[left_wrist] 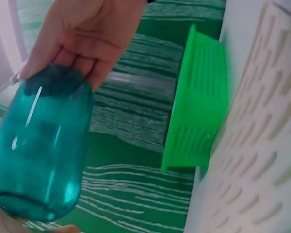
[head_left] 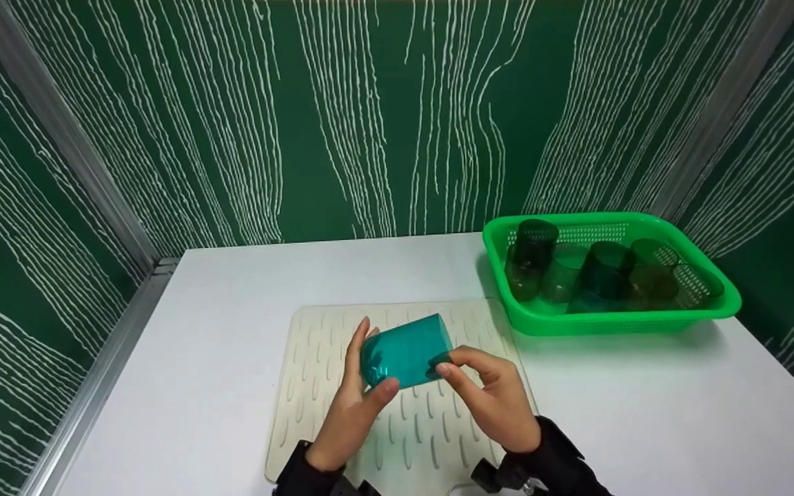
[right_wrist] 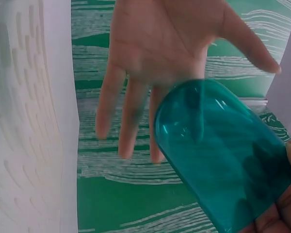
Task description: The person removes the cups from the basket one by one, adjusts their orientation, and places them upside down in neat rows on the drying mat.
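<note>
A translucent teal, smooth-walled tumbler (head_left: 407,353) is held tilted above a cream mat patterned with raised ovals (head_left: 300,441) on a white counter (head_left: 183,386), its rounded base towards 8 o'clock and its mouth towards 2. The person's right grip (head_left: 497,396), at the tumbler's 4 o'clock, is nearly closed, thumb and fingers pinching the wall at the rim. The left grip (head_left: 351,408), at 7 o'clock, is spread wide with straight fingers around the base; how firmly it touches, I cannot tell. At 2 o'clock from the tumbler stands a bright green perforated plastic basket (head_left: 617,325) holding at least 4 tinted cups (head_left: 604,265).

The tumbler should be light, stiff and rather slippery; glass or hard plastic is unclear, so treat it as breakable. The surest hold is probably 1 hand around the middle, with the other under the base.
</note>
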